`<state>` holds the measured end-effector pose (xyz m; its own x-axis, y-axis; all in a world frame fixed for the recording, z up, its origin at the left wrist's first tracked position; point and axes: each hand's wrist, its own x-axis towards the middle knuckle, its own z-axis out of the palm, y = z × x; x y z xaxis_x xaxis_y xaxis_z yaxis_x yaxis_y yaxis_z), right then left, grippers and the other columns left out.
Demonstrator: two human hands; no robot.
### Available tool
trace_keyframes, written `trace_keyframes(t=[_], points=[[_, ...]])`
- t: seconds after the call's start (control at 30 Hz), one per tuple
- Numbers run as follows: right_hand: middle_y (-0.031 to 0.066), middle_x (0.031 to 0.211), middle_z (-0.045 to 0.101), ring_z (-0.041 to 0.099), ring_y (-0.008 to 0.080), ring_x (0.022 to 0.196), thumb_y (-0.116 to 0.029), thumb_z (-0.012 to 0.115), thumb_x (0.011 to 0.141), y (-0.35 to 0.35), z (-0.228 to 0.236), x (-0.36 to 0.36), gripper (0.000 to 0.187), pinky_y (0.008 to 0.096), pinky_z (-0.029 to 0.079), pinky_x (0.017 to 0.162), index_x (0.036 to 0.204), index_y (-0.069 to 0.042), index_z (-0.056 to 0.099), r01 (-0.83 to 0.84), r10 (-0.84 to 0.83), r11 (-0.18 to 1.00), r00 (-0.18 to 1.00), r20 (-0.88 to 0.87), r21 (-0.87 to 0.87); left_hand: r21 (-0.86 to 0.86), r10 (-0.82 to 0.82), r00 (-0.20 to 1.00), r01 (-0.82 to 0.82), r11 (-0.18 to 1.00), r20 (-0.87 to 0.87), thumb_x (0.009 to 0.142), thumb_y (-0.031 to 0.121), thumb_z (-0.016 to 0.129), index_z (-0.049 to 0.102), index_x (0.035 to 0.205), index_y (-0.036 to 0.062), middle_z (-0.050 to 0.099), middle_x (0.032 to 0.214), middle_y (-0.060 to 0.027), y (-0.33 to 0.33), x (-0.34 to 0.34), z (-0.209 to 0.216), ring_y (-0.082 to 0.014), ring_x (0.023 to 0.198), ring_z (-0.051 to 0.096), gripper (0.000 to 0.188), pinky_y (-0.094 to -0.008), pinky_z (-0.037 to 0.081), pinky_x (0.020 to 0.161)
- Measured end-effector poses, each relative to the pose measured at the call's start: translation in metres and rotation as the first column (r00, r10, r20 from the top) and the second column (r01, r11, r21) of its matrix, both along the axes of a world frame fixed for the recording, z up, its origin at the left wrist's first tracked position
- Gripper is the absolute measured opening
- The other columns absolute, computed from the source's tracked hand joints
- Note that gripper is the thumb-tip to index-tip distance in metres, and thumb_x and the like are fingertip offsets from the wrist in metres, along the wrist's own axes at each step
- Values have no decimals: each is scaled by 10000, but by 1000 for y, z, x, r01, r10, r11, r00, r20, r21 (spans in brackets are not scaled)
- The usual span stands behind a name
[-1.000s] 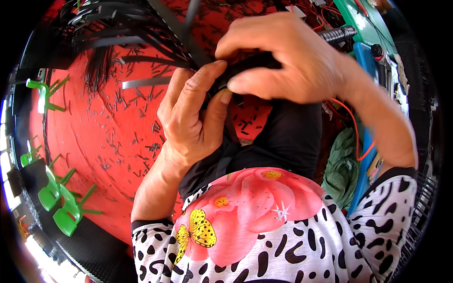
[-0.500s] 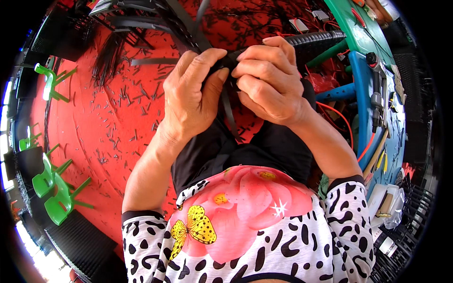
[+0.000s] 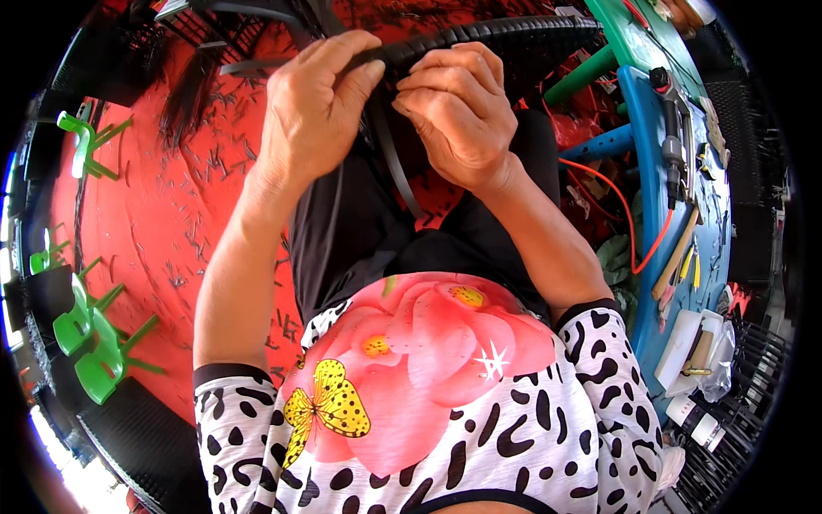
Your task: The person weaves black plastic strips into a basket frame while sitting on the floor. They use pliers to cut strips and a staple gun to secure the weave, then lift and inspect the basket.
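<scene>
A dark curved rail, wound with flat black strip, runs across the top of the view. My left hand is at its left part, thumb and index finger closed around the rail and strip. One flat strip end sticks out to the left behind this hand. Another length of flat black strip hangs down between my hands toward my lap. Just below the rail is my right hand, fingers curled inward and closed; what they hold, if anything, is hidden.
Dark strip scraps litter the red floor. Green small chairs stand at left. At right, a blue stool carries a power tool with a red cord, a wooden-handled tool and a white tray.
Both hands have moved up and slightly left in the view. The wound rail now spans more level behind them, and my right hand's fingers have curled a little away from it.
</scene>
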<state>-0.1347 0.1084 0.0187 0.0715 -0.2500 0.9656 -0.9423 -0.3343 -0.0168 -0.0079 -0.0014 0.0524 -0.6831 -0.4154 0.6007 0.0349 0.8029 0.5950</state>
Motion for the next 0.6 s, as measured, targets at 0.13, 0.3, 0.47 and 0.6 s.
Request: trace_keyframes(t=[0.13, 0.3, 0.47, 0.6], points=[[7, 748, 598, 593, 188, 761, -6, 657, 628, 0, 1, 3, 136, 321, 398, 765, 716, -87, 590, -46, 46, 999, 999, -13, 7, 47, 6, 1000, -8, 999, 29, 808, 128, 649, 647, 988, 32, 651, 883, -155, -2, 1, -2, -302, 789, 638, 205, -333, 499, 694], [72, 740, 632, 618, 216, 718, -10, 697, 641, 2, 45, -3, 124, 317, 460, 672, 736, -36, 622, -84, 118, 983, 971, -208, 165, 84, 7, 999, -10, 996, 40, 811, 136, 634, 639, 995, 33, 648, 883, -156, -3, 1, -4, -301, 782, 637, 211, -333, 494, 698], [104, 750, 542, 561, 289, 715, 4, 643, 692, -19, 51, -26, 132, 369, 449, 653, 776, -43, 553, -275, 317, 925, 939, -132, 260, 109, -31, 999, 29, 994, 12, 817, 121, 616, 630, 1000, 27, 644, 890, -161, -3, 0, -5, -309, 784, 635, 206, -341, 492, 691], [119, 755, 543, 573, 312, 679, 13, 650, 707, -20, 59, -32, 140, 360, 455, 577, 790, -42, 551, -297, 325, 845, 946, 13, 445, 165, -65, 995, 52, 985, 70, 891, 56, 562, 608, 1106, -22, 652, 856, -32, -3, 1, -4, -49, 796, 550, 233, -204, 455, 733]])
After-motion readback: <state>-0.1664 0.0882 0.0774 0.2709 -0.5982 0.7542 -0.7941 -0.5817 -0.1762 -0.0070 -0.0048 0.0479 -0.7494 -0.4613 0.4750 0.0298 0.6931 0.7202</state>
